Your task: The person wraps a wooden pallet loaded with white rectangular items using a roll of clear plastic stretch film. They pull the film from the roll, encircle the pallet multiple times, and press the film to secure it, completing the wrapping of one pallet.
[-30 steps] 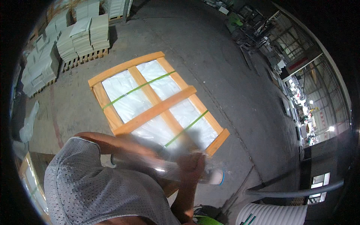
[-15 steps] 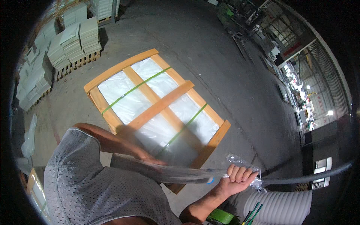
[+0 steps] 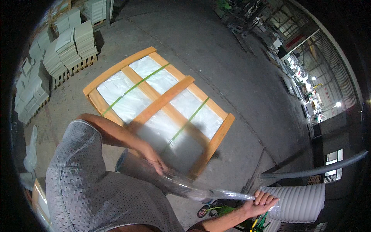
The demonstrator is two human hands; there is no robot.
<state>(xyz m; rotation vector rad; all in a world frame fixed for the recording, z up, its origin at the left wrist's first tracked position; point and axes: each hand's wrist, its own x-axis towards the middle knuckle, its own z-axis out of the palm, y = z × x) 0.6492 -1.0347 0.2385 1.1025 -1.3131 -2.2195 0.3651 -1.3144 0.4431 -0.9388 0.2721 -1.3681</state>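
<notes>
**Stretch-Film Roll Held Across the Body, Above a Crated Load**

The grey concrete floor (image 3: pixel 239 77) fills most of the view. On it lies a rectangular orange wooden crate frame (image 3: pixel 162 101) with one cross-brace. The frame encloses a flat load wrapped in white plastic sheet (image 3: pixel 127 102), and two green straps (image 3: pixel 131 89) cross that sheet. Stacks of pale grey slabs on wooden pallets (image 3: pixel 69 48) stand at upper left, well apart from the crate. A ribbed white corrugated hose (image 3: pixel 299 203) lies at lower right.

The person, in a grey mesh sleeveless shirt (image 3: pixel 89 185), holds a long roll of clear stretch film (image 3: pixel 154 174) across the body, below the near edge of the crate. The left hand (image 3: pixel 154 158) rests on top of the roll near its middle, fingers curved over it. The right hand (image 3: pixel 259 203) is closed around the twisted end of film drawn from the roll, just beside the hose.
</notes>
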